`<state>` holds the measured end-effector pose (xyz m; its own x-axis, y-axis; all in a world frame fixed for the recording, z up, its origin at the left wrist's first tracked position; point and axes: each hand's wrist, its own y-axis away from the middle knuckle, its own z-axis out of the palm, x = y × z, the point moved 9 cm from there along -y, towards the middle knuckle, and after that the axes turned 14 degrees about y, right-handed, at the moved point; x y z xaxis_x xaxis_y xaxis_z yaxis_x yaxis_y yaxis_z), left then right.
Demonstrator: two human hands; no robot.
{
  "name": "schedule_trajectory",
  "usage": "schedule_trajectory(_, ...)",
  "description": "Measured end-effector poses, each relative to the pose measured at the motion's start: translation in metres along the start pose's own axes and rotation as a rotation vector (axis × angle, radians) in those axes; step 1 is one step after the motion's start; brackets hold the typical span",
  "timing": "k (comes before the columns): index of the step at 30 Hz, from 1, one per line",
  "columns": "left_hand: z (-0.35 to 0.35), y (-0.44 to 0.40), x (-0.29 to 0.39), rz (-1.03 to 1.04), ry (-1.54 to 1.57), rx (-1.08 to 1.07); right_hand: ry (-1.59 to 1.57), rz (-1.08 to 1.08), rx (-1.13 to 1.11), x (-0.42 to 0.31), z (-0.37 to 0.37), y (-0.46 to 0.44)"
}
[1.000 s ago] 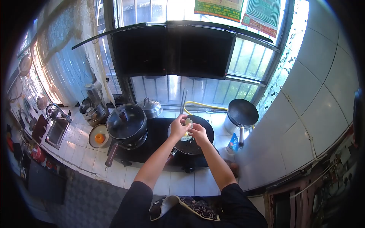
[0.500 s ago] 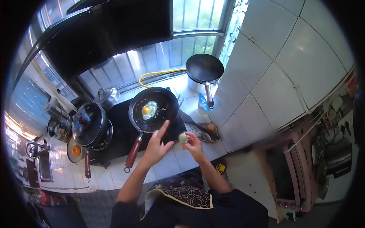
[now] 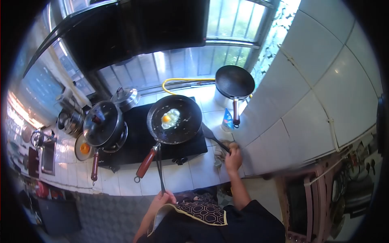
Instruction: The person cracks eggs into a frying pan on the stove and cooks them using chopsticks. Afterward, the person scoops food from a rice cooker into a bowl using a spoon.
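Note:
A fried egg with an orange yolk lies in the black frying pan, whose red-brown handle points toward me. My left hand, low by the apron, is closed on long, thin dark chopsticks that rise toward the pan's handle. At the counter's right, my right hand is wrapped round the handle of a black spatula; the blade rests right of the stove. A small jar stands beside that hand, and a brown, round thing is partly behind its fingers.
On the stove's left is a lidded pan, with a plate holding something orange beside it. A silver lidded pot stands behind. Another dark pan sits at the back right, near a blue packet. A tiled wall bounds the right.
My right hand has let go of the small jar on the counter and gripped the spatula. My left hand has moved down toward the apron and now holds the chopsticks. The view has shifted slightly.

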<state>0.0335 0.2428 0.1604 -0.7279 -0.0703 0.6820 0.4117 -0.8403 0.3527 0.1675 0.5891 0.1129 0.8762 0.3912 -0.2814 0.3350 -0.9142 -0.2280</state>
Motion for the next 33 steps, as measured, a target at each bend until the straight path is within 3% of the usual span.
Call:
schedule_trajectory(3, 0.009, 0.009, 0.011, 0.086, 0.148, 0.03, 0.193, -0.208, -0.043, -0.005, 0.018, -0.047)
schedule_trajectory(5, 0.014, 0.012, 0.039, 0.287, 0.076, 0.088, 0.412, -0.438, -0.291, -0.015, 0.057, -0.057)
schedule_trajectory(9, -0.008, 0.015, 0.085, 0.567, -0.008, 0.264, 0.603, -0.436, -0.447, -0.003, 0.086, -0.065)
schedule_trajectory(13, -0.019, 0.018, 0.122, 0.644, 0.055, 0.296, 0.606, -0.453, -0.463, 0.003, 0.085, -0.062)
schedule_trajectory(19, -0.036, 0.024, 0.137, 0.659, -0.023, 0.382, 0.507, -0.392, -0.355, -0.02, 0.047, -0.06)
schedule_trajectory(21, -0.044, 0.02, 0.139, 0.654, 0.013, 0.394, 0.006, -0.369, -0.18, -0.063, -0.009, -0.054)
schedule_trajectory(22, -0.048, 0.019, 0.139, 0.643, 0.046, 0.403, 0.008, -0.367, -0.183, -0.08, -0.013, -0.053)
schedule_trajectory(24, -0.048, 0.014, 0.145, 0.628, 0.047, 0.4, -0.285, -0.421, 0.086, -0.118, -0.045, -0.055)
schedule_trajectory(28, -0.043, 0.008, 0.151, 0.608, 0.035, 0.371, -0.25, -0.499, 0.169, -0.169, -0.042, -0.053)
schedule_trajectory(31, -0.04, 0.004, 0.154, 0.611, 0.033, 0.347, -0.215, -0.522, 0.065, -0.184, -0.013, -0.058)
schedule_trajectory(33, -0.04, 0.004, 0.157, 0.624, 0.038, 0.363, -0.156, -0.485, 0.176, -0.182, -0.019, -0.054)
